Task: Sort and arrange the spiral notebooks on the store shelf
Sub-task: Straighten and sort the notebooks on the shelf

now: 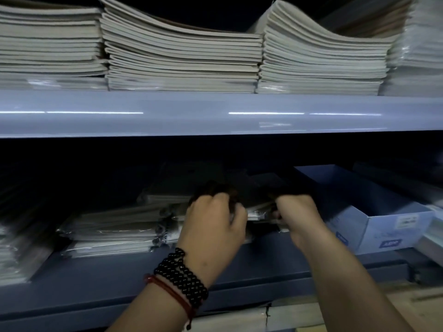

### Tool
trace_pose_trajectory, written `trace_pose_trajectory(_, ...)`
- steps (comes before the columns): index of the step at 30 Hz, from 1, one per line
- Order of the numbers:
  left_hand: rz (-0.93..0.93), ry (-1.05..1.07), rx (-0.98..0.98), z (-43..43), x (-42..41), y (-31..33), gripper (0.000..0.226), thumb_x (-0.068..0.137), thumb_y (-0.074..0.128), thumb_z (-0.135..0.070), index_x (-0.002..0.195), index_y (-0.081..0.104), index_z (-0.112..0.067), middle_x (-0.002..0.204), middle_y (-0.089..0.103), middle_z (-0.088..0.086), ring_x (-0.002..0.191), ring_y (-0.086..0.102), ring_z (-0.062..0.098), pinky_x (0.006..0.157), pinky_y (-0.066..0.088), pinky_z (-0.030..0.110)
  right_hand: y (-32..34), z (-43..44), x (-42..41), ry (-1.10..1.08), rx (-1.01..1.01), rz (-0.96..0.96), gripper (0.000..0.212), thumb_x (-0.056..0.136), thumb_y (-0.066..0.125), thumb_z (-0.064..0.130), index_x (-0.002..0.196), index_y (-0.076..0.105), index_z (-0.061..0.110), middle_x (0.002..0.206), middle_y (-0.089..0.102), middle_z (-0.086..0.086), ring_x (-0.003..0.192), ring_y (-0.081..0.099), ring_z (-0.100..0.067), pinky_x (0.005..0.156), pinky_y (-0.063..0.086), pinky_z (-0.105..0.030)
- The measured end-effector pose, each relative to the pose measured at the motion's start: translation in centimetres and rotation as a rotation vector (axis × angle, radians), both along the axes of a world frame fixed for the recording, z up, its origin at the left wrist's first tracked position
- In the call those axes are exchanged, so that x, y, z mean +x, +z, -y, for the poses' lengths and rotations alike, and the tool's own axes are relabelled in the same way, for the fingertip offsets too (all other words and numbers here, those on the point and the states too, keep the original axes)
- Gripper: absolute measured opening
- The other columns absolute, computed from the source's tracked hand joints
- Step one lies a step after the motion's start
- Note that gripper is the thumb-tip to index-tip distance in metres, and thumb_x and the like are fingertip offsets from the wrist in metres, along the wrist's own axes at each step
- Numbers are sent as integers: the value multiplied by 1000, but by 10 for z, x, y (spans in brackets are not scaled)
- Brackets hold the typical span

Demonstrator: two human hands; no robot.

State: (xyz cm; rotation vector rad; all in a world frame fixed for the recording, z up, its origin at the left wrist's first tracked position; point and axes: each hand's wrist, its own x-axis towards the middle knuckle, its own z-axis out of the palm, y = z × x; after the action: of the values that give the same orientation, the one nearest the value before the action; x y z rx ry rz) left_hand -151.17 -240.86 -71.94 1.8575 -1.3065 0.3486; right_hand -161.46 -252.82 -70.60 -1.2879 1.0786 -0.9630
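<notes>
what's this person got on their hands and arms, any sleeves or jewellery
No sleeves or gloves show on either arm. Behind the left hand, the wrist carries a black bead bracelet wound round several times, with a thin red cord beside it. The right hand and its wrist wear nothing.

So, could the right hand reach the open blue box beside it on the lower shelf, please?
Probably yes: the blue box sits just right of the right hand on the same shelf with nothing visible between, though it must release the spiral notebooks first.
</notes>
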Motion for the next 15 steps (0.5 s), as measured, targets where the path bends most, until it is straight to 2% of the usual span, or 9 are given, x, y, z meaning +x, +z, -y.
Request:
trace_pose_trajectory(2, -23, 19, 12, 9, -1, 3, 22, 93, 57, -28, 80, 67, -13, 67, 56, -2, 60, 56, 16, 62, 50, 32, 0, 3, -5, 50, 8, 5, 19, 92, 47, -4, 77, 56, 4, 62, 54, -9, 44, 47, -13, 37, 34, -21)
trace_pose_trajectory(3, 0, 25, 27, 11, -1, 3, 22, 93, 58, -27, 78, 66, -13, 66, 56, -3, 59, 55, 15, 59, 48, 29, 1, 3, -6, 71, 26, 40, 21, 91, 44, -8, 76, 57, 1, 58, 56, -10, 39, 49, -11, 34, 33, -19)
trace_pose_trajectory(6, -7, 3, 9, 16, 0, -1, 21, 92, 59, -31, 80, 70, -18, 74, 62, -6, 66, 59, 9, 64, 51, 27, -3, 7, -10, 88, 68, 242, 26, 91, 38, -14, 88, 63, -6, 56, 68, -10, 44, 62, -15, 37, 43, -22)
trace_pose_trajectory(12, 0, -15, -65, 17, -5, -5, 23, 90, 65, -42, 96, 77, -23, 87, 71, -8, 82, 66, 9, 76, 56, 29, -6, 20, -42, -49, 15, 407, 22, 94, 37, -11, 86, 57, -4, 59, 62, -12, 47, 58, -15, 45, 41, -26)
trace_pose_trajectory(15, -4, -41, -75, 26, -21, -6, 30, 89, 68, -46, 98, 77, -19, 79, 69, -3, 73, 64, 9, 68, 53, 21, -3, 23, -49, -65, 39, 498, 19, 97, 41, -9, 86, 55, -2, 65, 63, -12, 52, 58, -17, 50, 40, -29)
